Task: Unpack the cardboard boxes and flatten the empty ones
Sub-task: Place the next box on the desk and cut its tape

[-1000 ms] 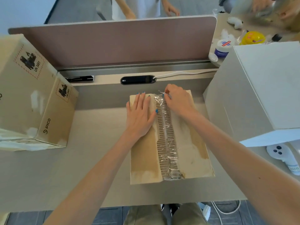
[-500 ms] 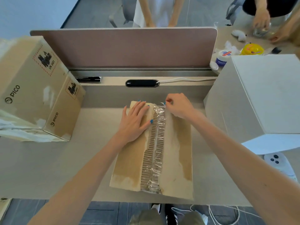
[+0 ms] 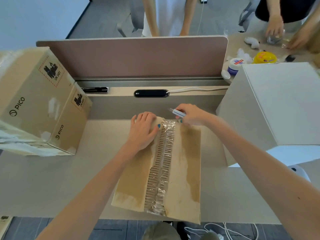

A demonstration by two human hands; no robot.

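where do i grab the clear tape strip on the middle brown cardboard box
Probably pinch the clear tape strip at its crinkled far end, from the far side near the right hand with the white cutter: it looks bunched and lifted there, and the left hand presses the brown cardboard box down.

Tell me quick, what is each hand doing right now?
Left hand: open, pressing down on the cardboard box.
Right hand: closed around a small white cutter at the tape's far end.
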